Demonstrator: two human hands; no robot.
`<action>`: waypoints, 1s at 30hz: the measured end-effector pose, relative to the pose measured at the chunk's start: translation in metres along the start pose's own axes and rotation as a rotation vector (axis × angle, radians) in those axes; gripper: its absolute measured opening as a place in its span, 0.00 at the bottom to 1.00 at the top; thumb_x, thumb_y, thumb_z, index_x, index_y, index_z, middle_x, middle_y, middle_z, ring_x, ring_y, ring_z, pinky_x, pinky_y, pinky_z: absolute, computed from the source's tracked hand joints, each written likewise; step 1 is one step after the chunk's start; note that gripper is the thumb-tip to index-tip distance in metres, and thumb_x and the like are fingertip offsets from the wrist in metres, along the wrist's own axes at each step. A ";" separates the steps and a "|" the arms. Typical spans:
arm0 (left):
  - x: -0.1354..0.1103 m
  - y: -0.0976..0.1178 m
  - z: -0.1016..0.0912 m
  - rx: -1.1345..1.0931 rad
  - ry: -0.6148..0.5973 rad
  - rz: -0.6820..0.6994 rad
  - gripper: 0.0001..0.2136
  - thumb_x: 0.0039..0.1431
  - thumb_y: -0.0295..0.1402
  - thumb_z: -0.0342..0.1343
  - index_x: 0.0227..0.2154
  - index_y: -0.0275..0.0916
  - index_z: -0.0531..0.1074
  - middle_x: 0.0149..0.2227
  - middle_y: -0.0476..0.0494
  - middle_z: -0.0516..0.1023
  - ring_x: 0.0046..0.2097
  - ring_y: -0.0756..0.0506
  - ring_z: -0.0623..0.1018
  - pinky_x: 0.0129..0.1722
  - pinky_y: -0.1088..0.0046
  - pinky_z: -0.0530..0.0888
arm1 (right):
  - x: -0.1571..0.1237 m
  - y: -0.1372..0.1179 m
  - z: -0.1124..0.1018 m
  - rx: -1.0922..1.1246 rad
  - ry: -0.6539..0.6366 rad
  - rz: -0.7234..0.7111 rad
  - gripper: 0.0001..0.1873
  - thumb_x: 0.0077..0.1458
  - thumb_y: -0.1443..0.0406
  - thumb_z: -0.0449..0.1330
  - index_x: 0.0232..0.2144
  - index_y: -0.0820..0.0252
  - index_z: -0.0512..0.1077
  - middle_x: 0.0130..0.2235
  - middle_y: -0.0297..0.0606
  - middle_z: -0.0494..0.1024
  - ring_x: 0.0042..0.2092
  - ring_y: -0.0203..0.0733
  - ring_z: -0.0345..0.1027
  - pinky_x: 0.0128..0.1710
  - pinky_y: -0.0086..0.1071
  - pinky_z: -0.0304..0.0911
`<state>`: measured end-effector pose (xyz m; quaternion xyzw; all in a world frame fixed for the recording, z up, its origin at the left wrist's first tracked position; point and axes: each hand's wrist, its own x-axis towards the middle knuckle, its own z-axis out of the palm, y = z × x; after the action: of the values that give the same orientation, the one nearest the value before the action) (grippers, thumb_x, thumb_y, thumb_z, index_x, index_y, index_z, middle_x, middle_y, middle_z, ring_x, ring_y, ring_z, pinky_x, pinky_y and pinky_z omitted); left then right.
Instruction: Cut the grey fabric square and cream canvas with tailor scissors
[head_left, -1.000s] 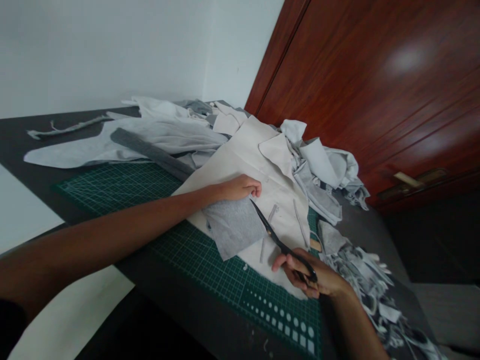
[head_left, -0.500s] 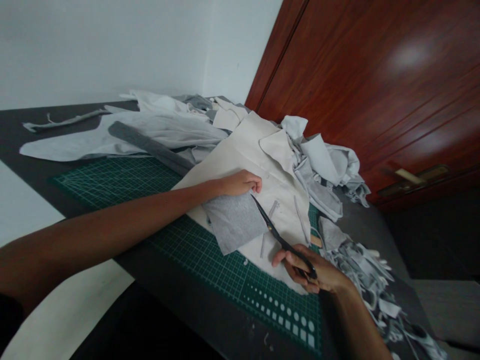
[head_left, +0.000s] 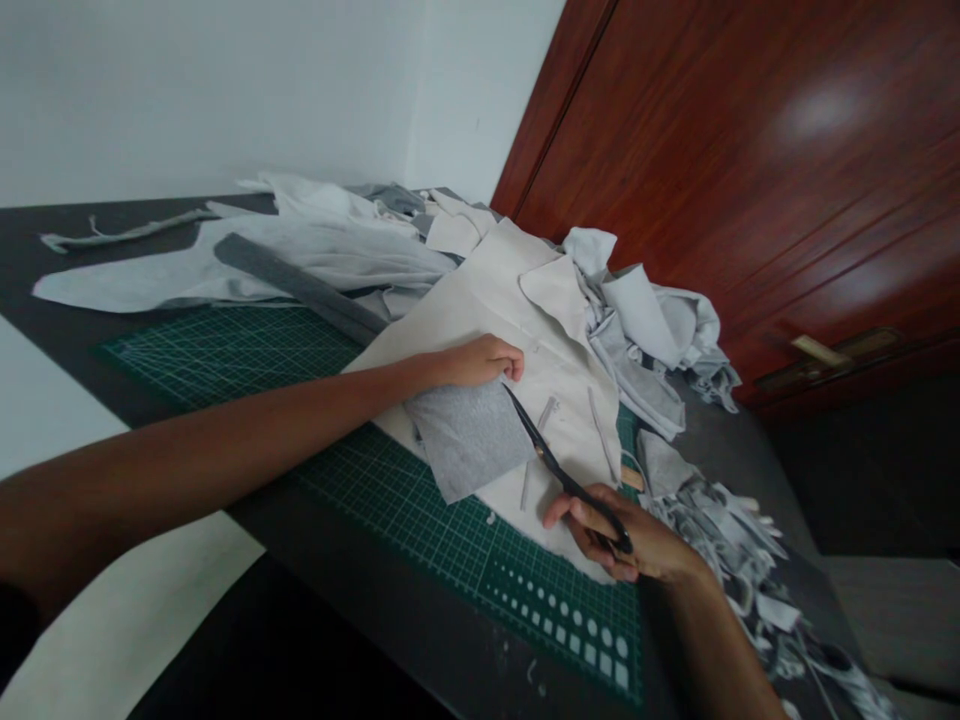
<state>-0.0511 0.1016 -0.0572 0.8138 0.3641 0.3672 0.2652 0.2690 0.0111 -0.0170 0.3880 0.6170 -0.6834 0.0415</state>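
Note:
My left hand (head_left: 484,361) is closed on the upper edge of a piece of grey fabric (head_left: 476,440), which hangs down toward me. Black-handled scissors (head_left: 553,462) are in my right hand (head_left: 611,535), fingers wrapped through the handles. Their blades lie along the fabric's right edge, the tips close to my left fingers; they look nearly closed. Under both hands spreads a large cream fabric (head_left: 457,305), with thin grey strips (head_left: 551,412) lying on it. Beneath that is a green cutting mat (head_left: 405,510) with a printed grid.
White and grey cloths (head_left: 300,250) are spread at the back left, a dark grey strip (head_left: 292,280) across them. Crumpled fabric (head_left: 660,320) lies by the wooden door (head_left: 720,150). Scraps (head_left: 727,540) heap at the right of the dark table (head_left: 360,620).
Both hands and the scissors stay nearly in place. The view has shifted very slightly, and the grey fabric's lower corner sits a touch higher.

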 end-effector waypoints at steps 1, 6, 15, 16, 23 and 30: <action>0.000 0.000 0.000 0.000 0.002 0.002 0.13 0.55 0.19 0.47 0.30 0.37 0.77 0.30 0.49 0.79 0.32 0.51 0.74 0.39 0.73 0.68 | 0.000 -0.001 0.000 0.003 0.000 0.002 0.36 0.58 0.38 0.58 0.44 0.67 0.75 0.16 0.22 0.62 0.12 0.24 0.48 0.09 0.19 0.47; 0.001 -0.001 0.000 -0.005 0.003 0.017 0.13 0.55 0.19 0.48 0.30 0.37 0.76 0.29 0.50 0.78 0.32 0.51 0.74 0.40 0.73 0.68 | 0.000 -0.003 0.002 0.014 0.002 -0.002 0.36 0.58 0.38 0.59 0.44 0.68 0.75 0.17 0.22 0.63 0.12 0.24 0.48 0.09 0.19 0.45; 0.000 -0.001 0.000 0.007 0.005 0.021 0.14 0.57 0.20 0.47 0.30 0.37 0.77 0.29 0.49 0.79 0.32 0.51 0.75 0.39 0.72 0.68 | 0.000 0.003 -0.002 0.042 -0.001 0.010 0.40 0.53 0.34 0.60 0.44 0.66 0.77 0.18 0.22 0.61 0.12 0.24 0.49 0.09 0.19 0.49; 0.000 -0.001 0.000 0.009 0.005 0.021 0.14 0.57 0.20 0.47 0.30 0.38 0.77 0.30 0.49 0.79 0.32 0.51 0.75 0.39 0.73 0.68 | 0.001 0.003 -0.002 0.050 -0.009 0.012 0.42 0.51 0.33 0.60 0.44 0.66 0.77 0.18 0.22 0.61 0.12 0.24 0.49 0.09 0.20 0.50; 0.000 -0.002 0.001 0.006 0.005 0.012 0.14 0.56 0.20 0.47 0.31 0.38 0.77 0.30 0.49 0.80 0.33 0.51 0.75 0.39 0.73 0.68 | 0.000 -0.001 0.001 0.091 -0.026 0.011 0.47 0.41 0.31 0.64 0.44 0.66 0.77 0.21 0.22 0.60 0.12 0.22 0.49 0.09 0.20 0.49; 0.001 -0.002 0.000 -0.010 0.007 0.006 0.13 0.55 0.20 0.48 0.30 0.38 0.77 0.29 0.50 0.80 0.32 0.51 0.75 0.39 0.74 0.68 | 0.001 -0.002 0.001 0.101 -0.027 0.018 0.43 0.44 0.33 0.65 0.43 0.66 0.78 0.21 0.22 0.60 0.13 0.22 0.49 0.09 0.20 0.49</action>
<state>-0.0520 0.1035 -0.0584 0.8123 0.3608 0.3727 0.2669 0.2667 0.0116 -0.0159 0.3861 0.5774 -0.7185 0.0364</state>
